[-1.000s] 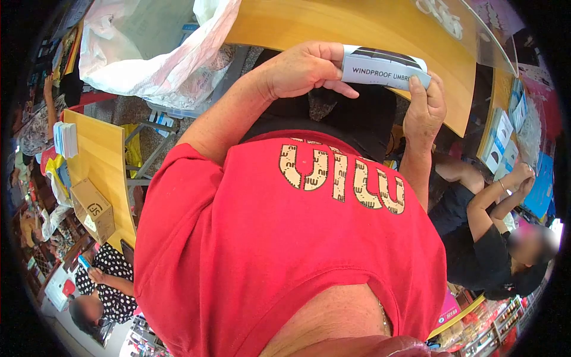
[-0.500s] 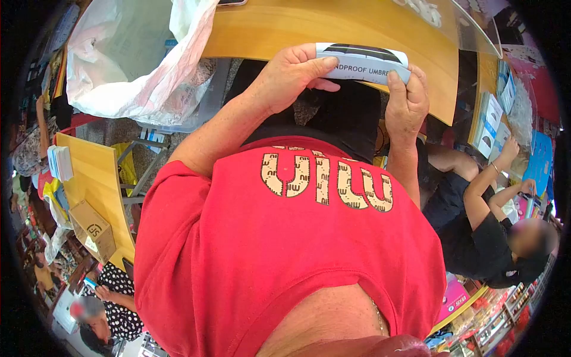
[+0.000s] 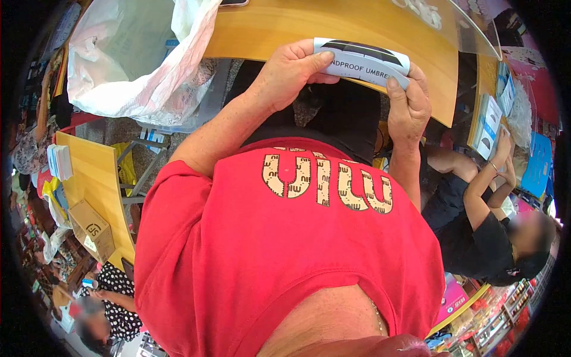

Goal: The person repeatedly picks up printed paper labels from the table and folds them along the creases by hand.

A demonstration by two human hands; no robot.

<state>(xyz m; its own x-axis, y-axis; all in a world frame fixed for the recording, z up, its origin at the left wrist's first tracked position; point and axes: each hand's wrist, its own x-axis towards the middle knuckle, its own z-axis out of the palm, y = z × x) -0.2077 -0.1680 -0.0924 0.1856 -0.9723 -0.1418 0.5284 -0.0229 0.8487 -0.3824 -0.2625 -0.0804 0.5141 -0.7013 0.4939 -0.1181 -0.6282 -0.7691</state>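
Between my two hands is a white and black umbrella box [image 3: 363, 61], its visible print reading "NDPROOF UMBRE". It looks bent along its length, with a black umbrella picture on the upper part. My left hand [image 3: 294, 71] grips its left end, thumb on the front face. On the right end, my right hand [image 3: 409, 98] pinches it with the thumb in front and the fingers behind. The box is held above the near edge of the wooden table [image 3: 267, 27]. My fingers cover both ends of the lettering.
A large white plastic bag [image 3: 131, 77] hangs open left of my arm. A clear panel [image 3: 476, 27] stands at the table's far right. A seated person in black [image 3: 482, 238] is to my right, beside printed boxes [image 3: 491, 122]. At left are a cardboard carton [image 3: 92, 229] and another person [image 3: 119, 297].
The umbrella box has risen slightly and tilted a little, and my right hand has shifted slightly. The person at right has brought both hands together near the printed boxes.
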